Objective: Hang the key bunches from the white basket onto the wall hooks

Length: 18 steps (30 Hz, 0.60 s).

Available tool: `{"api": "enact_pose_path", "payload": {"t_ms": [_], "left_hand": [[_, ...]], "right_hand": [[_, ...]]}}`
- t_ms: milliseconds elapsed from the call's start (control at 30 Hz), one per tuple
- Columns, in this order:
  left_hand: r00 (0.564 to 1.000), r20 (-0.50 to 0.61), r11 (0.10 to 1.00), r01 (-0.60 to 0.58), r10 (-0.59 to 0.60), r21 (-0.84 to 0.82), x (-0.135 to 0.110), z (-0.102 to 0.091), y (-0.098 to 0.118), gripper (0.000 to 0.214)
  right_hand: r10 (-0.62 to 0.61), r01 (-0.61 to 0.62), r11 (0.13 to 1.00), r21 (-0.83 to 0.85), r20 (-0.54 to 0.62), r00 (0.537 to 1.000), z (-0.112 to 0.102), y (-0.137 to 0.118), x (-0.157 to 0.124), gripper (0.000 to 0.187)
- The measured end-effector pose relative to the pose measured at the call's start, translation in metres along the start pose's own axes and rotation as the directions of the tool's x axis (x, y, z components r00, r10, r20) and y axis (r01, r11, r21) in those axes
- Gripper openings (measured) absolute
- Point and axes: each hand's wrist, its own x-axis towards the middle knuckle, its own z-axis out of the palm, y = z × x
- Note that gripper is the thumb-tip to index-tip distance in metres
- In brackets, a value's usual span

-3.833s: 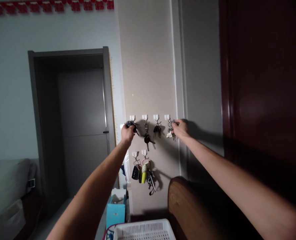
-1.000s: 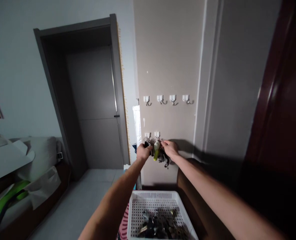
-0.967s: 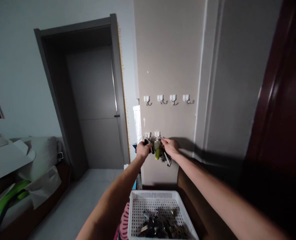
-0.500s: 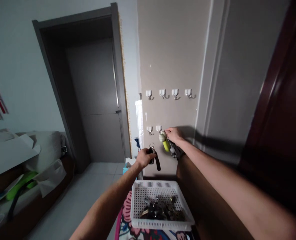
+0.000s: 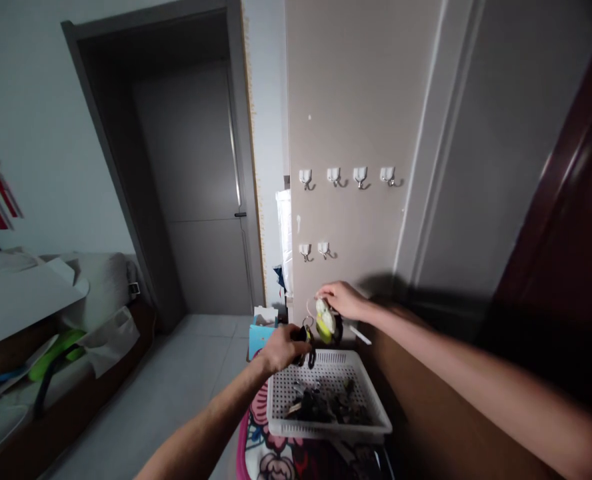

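My left hand is closed round a black car key fob with a ring, just above the near-left rim of a white perforated basket. My right hand pinches a key bunch with a yellow-green tag and holds it over the basket's back edge. Several keys lie heaped in the basket. Six white wall hooks hang bare on the beige wall: an upper row and a lower pair.
A grey door stands in a dark frame at left. A curved brown wooden piece lies under my right arm. The basket rests on a flowered cloth. A blue box sits on the floor, and cluttered furniture lines the far left.
Both hands lifted the last two key bunches off the lower hooks and brought them down to the basket. The view tilted downward.
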Motion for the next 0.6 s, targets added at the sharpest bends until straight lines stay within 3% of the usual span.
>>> {"api": "enact_pose_path", "payload": {"t_ms": [167,367,467,600], "left_hand": [[0.996,0.036,0.959,0.073,-0.086,0.273,-0.023,0.028,-0.026,0.037],[1.000,0.008,0.910,0.021,-0.027,0.413,-0.042,0.059,-0.048,0.040],[0.999,0.020,0.906,0.017,-0.028,0.423,-0.044,0.064,-0.053,0.040],[0.996,0.054,0.889,0.043,-0.076,0.456,-0.036,0.064,-0.059,0.042]], "right_hand": [[0.042,-0.020,0.997,-0.072,0.321,0.946,0.038,0.019,-0.052,0.025],[0.092,-0.027,0.982,-0.188,0.350,0.932,0.041,0.027,-0.056,0.026],[0.071,0.021,0.961,-0.277,0.318,0.945,0.046,0.034,-0.056,0.027],[0.142,0.046,0.907,-0.418,0.406,0.903,0.061,0.036,-0.065,0.027]]}}
